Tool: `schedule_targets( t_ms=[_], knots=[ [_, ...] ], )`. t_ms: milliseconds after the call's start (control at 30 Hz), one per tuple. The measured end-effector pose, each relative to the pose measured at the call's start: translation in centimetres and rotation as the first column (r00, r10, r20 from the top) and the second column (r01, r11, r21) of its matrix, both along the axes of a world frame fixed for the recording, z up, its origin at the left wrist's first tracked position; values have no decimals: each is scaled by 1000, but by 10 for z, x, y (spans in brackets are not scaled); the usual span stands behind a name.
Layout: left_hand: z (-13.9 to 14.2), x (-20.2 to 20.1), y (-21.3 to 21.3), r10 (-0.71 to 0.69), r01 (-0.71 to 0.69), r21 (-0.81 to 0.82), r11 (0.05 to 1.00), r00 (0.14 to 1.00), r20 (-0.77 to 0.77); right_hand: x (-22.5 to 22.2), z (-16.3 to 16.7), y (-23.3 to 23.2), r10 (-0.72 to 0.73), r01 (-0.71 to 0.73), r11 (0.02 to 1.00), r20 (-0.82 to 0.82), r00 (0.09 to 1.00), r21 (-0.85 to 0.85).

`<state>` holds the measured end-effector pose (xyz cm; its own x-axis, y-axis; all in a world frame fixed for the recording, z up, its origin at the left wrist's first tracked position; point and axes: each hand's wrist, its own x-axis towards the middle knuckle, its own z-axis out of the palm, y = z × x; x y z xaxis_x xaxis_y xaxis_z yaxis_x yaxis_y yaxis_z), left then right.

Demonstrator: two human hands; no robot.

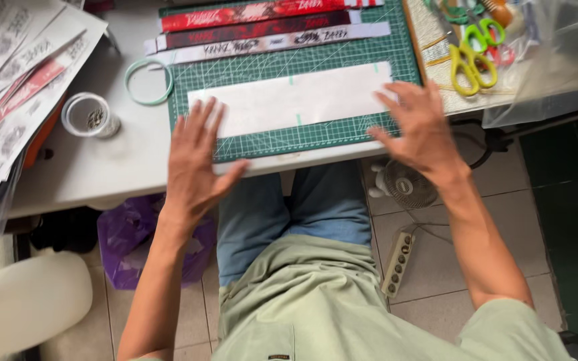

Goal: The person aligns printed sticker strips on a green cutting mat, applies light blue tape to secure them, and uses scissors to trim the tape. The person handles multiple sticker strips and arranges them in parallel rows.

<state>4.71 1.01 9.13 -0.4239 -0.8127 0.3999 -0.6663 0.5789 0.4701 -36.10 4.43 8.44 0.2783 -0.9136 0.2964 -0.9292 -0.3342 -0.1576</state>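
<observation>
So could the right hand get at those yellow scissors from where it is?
Probably yes. The right hand lies open at the white strip's right end, and the yellow scissors lie just beyond it on the woven mat. Nothing stands between them.

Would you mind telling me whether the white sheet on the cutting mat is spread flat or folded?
Spread flat: the white sheet lies full-length on the green mat, with both open hands at its ends.

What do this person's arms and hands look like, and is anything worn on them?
Both arms are bare from the short sleeves down. The left hand and right hand wear no gloves, and no rings, watch or bracelet show. The short sleeves belong to a pale green shirt, worn with blue jeans.
</observation>
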Motion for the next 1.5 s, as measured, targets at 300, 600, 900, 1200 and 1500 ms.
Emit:
schedule_targets(
  t_ms=[300, 600, 900, 1200, 1500],
  knots=[
    [-20, -4, -3, -22, 51, -85, 995, 950, 312, 4, -7, -6, 193, -186, 980, -115, 974, 65],
    [-83, 10, 9, 77, 23, -314, 949, 949, 304, 0, -54, 21, 178, -225, 971, -373, 911, -86],
    [-113, 50, 30, 127, 44, -521, 852, 949, 288, 22, -95, 43, 110, -243, 929, -419, 901, -280],
    [-29, 92, 6, -198, 200, 61, 978, 980, -37, 32, -26, 35, 0, 11, 999, 291, 957, -35],
    [-33, 93, -130, -356, 336, 557, 760, 931, -77, 26, -45, -73, -240, -178, 864, 695, 677, 471]
  ],
)
